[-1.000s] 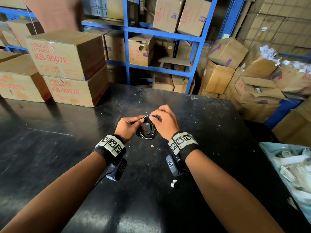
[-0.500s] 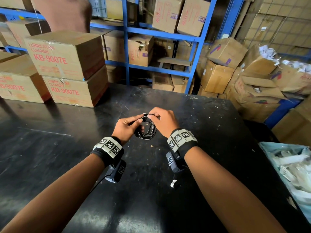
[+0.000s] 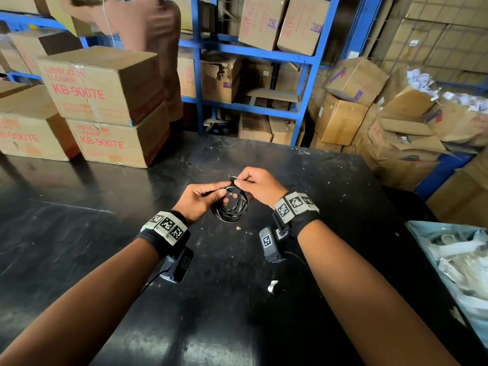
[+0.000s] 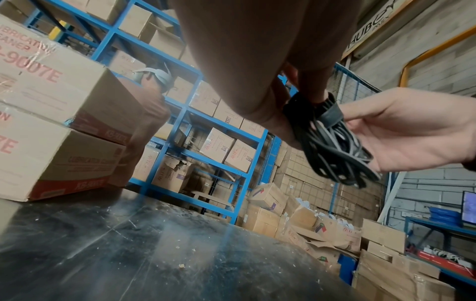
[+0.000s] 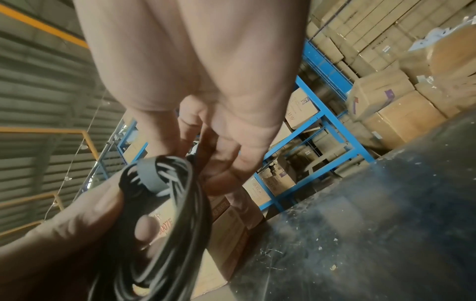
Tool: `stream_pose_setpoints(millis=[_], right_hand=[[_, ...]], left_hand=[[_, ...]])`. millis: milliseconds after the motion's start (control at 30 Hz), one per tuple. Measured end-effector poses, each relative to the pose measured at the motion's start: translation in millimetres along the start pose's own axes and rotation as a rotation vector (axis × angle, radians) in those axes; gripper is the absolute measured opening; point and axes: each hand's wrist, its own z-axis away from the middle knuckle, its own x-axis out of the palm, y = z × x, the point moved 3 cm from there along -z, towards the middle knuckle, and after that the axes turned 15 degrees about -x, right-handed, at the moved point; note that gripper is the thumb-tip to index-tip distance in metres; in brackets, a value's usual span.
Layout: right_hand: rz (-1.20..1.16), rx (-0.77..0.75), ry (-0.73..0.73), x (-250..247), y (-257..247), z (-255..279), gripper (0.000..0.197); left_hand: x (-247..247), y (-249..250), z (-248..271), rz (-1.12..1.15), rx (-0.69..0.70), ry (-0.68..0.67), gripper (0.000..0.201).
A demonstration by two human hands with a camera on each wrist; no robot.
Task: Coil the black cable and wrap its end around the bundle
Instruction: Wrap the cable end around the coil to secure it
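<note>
The black cable (image 3: 232,208) is a small coil of several loops, held above the black table (image 3: 330,196) between both hands. My left hand (image 3: 204,198) grips the coil's left side, thumb on top and fingers curled underneath (image 5: 144,232). A flat grey-black strap (image 4: 331,116) crosses the top of the bundle (image 5: 150,177). My right hand (image 3: 253,184) pinches the cable's end at the top of the coil, its other fingers curled behind the loops (image 4: 401,134).
Stacked cardboard boxes (image 3: 103,101) stand on the table's far left. Blue shelving (image 3: 250,56) full of boxes lies behind, with a person (image 3: 148,48) in front of it. A bin (image 3: 459,262) of white items sits at the right edge. A small white scrap (image 3: 273,286) lies on the table.
Both hands have kept hold of the coil and shifted slightly forward. The right hand has brought the cable's end up over the top of the bundle. The person behind has moved right.
</note>
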Motion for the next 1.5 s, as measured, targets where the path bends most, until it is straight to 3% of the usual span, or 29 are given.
stream_pose_setpoints(millis=[100,267,433,600,800,933,1100,1500], right_hand=[[-0.065,0.005,-0.012,-2.1,-5.5,3.4,0.005],[0.047,0.023,0.006,-0.3,-0.1,3.2,0.018],[0.17,0.014,0.122,5.4,5.8,1.7,0.026],[0.194,-0.004,0.168,8.4,4.0,5.0,0.015],[0.098,-0.004,0.224,8.7,5.8,3.4,0.02],[0.015,0.01,0.172,5.1,4.4,2.8,0.016],[0.145,0.019,0.11,6.2,8.8,5.8,0.009],[0.26,-0.036,0.225,0.0,-0.5,9.1,0.013]], left_hand=[[1.1,0.8,1.5,-0.035,0.003,-0.042,0.031],[2.3,-2.7,2.3,-0.087,0.008,-0.053,0.03],[2.5,-3.1,1.9,-0.119,0.009,-0.032,0.028],[2.5,-3.0,2.1,-0.109,0.003,-0.005,0.027],[5.3,-0.2,2.4,-0.055,0.015,0.053,0.031],[5.1,-1.5,1.7,-0.049,0.04,0.087,0.031],[9.4,-6.4,4.7,-0.081,0.044,0.091,0.028],[7.7,-10.1,-3.2,-0.158,0.096,0.237,0.024]])
